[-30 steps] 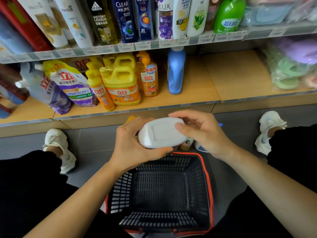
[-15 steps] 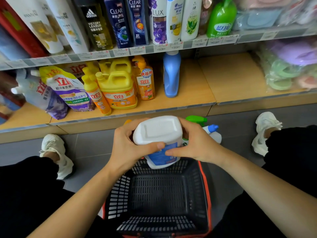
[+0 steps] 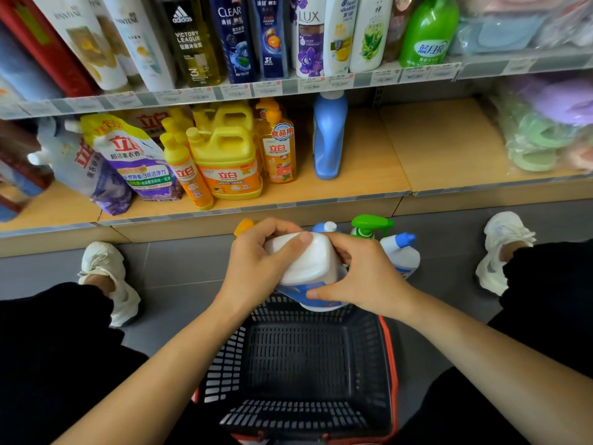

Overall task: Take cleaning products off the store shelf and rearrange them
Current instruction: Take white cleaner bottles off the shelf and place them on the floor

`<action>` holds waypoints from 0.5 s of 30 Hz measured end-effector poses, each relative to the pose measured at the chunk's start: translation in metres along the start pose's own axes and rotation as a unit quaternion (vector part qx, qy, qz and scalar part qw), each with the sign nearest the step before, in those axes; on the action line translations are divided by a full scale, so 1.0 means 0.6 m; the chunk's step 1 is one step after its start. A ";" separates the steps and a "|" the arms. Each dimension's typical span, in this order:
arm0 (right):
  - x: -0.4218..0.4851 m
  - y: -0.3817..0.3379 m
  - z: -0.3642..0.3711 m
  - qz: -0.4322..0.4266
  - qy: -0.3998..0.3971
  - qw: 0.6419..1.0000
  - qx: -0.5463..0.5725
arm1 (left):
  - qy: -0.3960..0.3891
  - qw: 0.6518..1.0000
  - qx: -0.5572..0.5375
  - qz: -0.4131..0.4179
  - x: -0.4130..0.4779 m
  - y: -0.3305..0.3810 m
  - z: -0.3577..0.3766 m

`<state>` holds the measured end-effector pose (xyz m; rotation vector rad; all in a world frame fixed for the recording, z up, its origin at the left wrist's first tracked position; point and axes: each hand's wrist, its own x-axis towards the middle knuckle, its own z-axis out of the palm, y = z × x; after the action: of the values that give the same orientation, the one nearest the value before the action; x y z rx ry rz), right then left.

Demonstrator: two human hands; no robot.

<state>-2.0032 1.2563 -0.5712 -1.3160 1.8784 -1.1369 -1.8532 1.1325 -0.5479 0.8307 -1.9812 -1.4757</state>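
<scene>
Basket (image 3: 390, 348): black, orange-rimmed, on the floor between the knees.
Bottle: white bottle (image 3: 308, 264) above the basket's far rim; left hand (image 3: 256, 268) and right hand (image 3: 369, 277) both wrapped round it.
Change: tipped since a second ago; blue label now exposed.
Assessment: probably about to join the floor bottles (image 3: 401, 252) below the shelf (image 3: 353, 187).

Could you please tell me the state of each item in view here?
White detergent bottle: held tipped over the basket, base towards the camera.
Left hand: grips the bottle's base.
Right hand: grips its side.
Blue bottle: upright on the shelf.
Green spray bottle: upright on the floor.
Refill pouch: leaning on the shelf.
</scene>
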 end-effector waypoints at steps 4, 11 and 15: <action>0.002 0.002 0.002 0.014 0.010 1.000 0.017 | -0.067 0.989 0.072 0.106 -0.011 0.002 0.000; 0.001 0.007 -0.005 0.026 0.038 0.998 0.043 | -0.088 0.944 0.159 0.276 -0.021 -0.011 -0.013; 0.003 0.011 -0.013 0.023 0.050 0.997 0.052 | -0.025 0.944 0.141 0.298 -0.023 -0.017 -0.015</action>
<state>-2.0134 1.2582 -0.5731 -1.1719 1.8828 -1.2789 -1.8357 1.1349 -0.5559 0.2474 -2.2446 -0.8839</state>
